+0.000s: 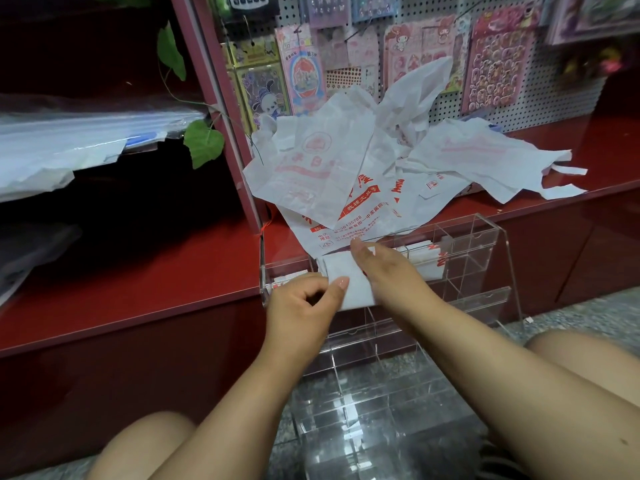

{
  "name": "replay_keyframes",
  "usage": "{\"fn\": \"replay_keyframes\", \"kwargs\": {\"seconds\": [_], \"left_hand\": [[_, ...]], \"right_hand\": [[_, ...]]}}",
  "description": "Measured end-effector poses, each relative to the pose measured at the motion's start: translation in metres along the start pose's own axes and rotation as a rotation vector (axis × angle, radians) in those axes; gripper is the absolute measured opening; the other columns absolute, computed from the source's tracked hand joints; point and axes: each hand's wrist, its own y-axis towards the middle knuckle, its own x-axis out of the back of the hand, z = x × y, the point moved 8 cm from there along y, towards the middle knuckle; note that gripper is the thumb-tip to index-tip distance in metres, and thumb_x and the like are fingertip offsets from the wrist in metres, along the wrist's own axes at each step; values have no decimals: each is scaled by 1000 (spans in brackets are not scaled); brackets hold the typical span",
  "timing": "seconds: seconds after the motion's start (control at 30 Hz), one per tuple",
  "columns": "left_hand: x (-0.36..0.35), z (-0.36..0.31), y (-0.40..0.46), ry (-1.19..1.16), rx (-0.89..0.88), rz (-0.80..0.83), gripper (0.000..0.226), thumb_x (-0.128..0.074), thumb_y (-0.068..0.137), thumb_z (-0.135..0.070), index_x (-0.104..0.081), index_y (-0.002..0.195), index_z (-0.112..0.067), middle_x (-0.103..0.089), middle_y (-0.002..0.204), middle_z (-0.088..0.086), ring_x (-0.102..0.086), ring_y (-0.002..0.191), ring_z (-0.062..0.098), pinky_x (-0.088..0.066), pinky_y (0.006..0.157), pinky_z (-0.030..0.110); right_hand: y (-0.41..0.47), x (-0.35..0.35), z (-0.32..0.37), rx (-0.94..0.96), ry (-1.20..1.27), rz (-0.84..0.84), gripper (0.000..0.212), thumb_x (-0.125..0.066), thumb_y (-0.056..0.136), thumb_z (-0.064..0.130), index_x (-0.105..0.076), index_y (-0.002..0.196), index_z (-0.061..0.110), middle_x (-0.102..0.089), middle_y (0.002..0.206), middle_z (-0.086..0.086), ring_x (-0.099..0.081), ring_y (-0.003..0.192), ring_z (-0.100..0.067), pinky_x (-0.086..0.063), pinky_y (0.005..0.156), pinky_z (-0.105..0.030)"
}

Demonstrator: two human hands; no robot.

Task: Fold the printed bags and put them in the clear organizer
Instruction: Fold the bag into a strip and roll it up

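A red shelf (138, 296) runs across the view, with a white pegboard (540, 109) of hanging sticker packs (498, 69) rising behind its right part and a speckled stone floor (571, 317) below. On the left of the shelf lies a stack of clear plastic sheets (69, 140), with a green vine leaf (203, 142) hanging just beside it. A loose pile of unfolded printed bags (346, 178), white with red lettering, covers the shelf in front of the pegboard, and its lower edge overhangs the shelf lip. The clear organizer (481, 271) stands on the floor against the front of the shelf, its tiered compartments facing the person. One upper compartment, to the right of the hands, holds folded bags (433, 259) standing on edge. A folded bag (349, 282), a compact white packet, lies at the top left tier of the organizer, between the two hands. The left hand (299, 306) pinches the packet's near left corner, thumb on top and the other fingers curled below. The right hand (384, 268) rests across the packet's right side with the fingers extended and pointing toward the shelf; whether they curl around the far edge cannot be determined. Bare knees (145, 445) show at the bottom corners.
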Motion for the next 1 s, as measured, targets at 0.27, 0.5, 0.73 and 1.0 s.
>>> {"fn": "replay_keyframes", "kwargs": {"seconds": [0.27,0.5,0.73,1.0], "left_hand": [[-17,13,23,-21,289,-166,53,-42,95,-61,-57,82,-12,-62,71,-6,-61,69,12,-47,63,29],[-35,-3,37,133,107,-262,40,-40,103,-34,-48,70,-14,-47,62,-6,-43,59,13,-28,58,30],[-76,-16,70,101,86,-156,39,-40,103,-33,-43,67,-19,-45,63,-7,-40,60,4,-29,53,19],[-136,-21,121,176,15,186,22,-51,100,-27,-49,78,-22,-56,73,-2,-55,69,16,-48,57,22]], "right_hand": [[-1,8,12,178,-216,-87,33,-44,100,33,-41,70,19,-46,67,2,-42,64,-12,-32,62,-31],[6,25,17,206,-302,-157,33,-40,100,35,-37,69,24,-44,61,6,-42,59,-10,-30,58,-31],[29,70,28,211,-387,-147,32,-41,101,31,-40,71,23,-43,62,6,-38,58,-6,-27,51,-17],[58,163,18,152,-546,-75,17,-53,96,24,-59,83,16,-59,67,4,-52,57,-5,-43,61,-27]]}}
